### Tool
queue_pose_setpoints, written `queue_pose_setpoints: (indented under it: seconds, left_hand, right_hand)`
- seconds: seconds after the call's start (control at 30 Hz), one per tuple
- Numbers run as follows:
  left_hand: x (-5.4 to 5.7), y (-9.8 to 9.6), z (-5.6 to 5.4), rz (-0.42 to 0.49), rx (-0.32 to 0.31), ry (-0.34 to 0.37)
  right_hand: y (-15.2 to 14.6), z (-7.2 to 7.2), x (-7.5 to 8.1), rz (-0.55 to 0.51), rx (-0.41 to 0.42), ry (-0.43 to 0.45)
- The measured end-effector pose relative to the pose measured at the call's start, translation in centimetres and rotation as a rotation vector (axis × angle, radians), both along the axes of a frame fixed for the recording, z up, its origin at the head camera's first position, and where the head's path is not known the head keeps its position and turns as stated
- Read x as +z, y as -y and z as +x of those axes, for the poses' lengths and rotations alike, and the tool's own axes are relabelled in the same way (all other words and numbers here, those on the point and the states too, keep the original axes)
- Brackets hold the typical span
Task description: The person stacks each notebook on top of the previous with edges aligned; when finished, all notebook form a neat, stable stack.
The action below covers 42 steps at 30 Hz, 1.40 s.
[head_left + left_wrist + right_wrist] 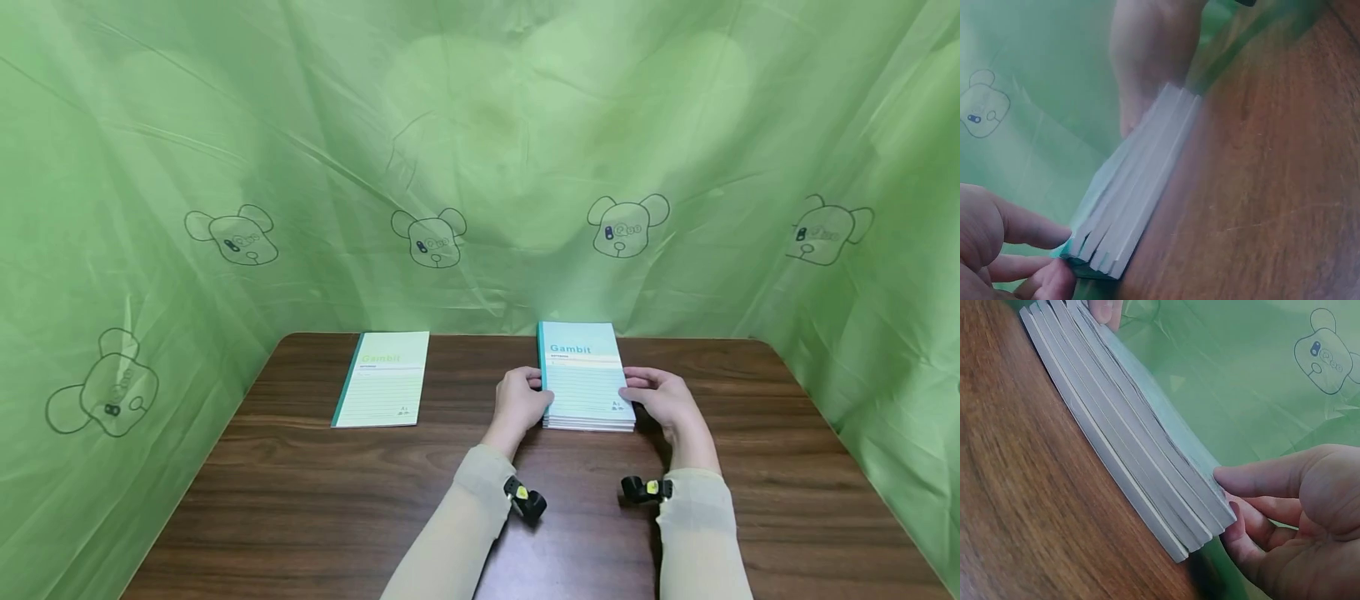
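Note:
A stack of several pale blue Gambit notebooks [587,375] lies toward the table's far side, teal spines on the left. At the spine side my left hand [519,402] pinches upper notebooks, thumb at the top cover's edge and fingers lower. My right hand [666,404] grips the opposite side in the same way. From the right wrist, the page edges [1129,437] look slightly uneven, with the lowest notebooks on the wood. How many notebooks each hand holds cannot be told. A single pale green Gambit notebook [381,390] lies flat to the left, apart from both hands.
The brown wooden table [300,517] carries both the stack and the single notebook. Green cloth [510,150] with bear-head outlines hangs behind the table and along both sides. A small black camera [528,502] is strapped to the left wrist, another [642,490] to the right.

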State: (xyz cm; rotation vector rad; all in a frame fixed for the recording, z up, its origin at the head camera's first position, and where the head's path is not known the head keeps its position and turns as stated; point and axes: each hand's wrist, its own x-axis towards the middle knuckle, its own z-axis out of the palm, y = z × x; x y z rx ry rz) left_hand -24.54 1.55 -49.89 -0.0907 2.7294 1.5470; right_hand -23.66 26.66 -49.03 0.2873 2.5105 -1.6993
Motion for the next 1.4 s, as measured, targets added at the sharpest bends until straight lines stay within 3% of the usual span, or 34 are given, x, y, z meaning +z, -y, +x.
queue_pose_setpoints:
  seconds: [0.13, 0.33, 0.6, 0.83, 1.0, 1.1, 1.4]
  left_hand:
    - [0.3, 0.5, -0.1, 0.03, -0.025, 0.038]
    - [1.3, 1.5, -0.4, 0.101, -0.048, 0.074]
    - [3.7, 2.6, -0.2, 0.18, -0.051, 0.048]
    - [6.1, 4.2, 0.4, 0.169, -0.065, -0.041]
    - [7.6, 6.9, 0.7, 0.175, -0.067, -0.108]
    - [7.9, 8.9, 0.8, 0.173, -0.066, -0.15]
    - [6.4, 16.5, 1.2, 0.109, 0.002, -0.167]
  right_hand:
    - [0.6, 0.1, 0.6, 0.018, -0.009, 0.018]
    - [1.7, 0.2, 2.1, 0.053, -0.086, 0.021]
    - [3.9, 0.1, 3.4, 0.035, -0.087, -0.117]
    - [7.1, 0.3, 4.3, 0.006, -0.024, -0.17]
    - [10.0, 0.5, 4.6, -0.016, 0.005, -0.205]
    - [12.0, 0.8, 4.4, -0.047, 0.029, -0.216]
    - [19.4, 2.5, 3.7, -0.122, 0.124, -0.227]
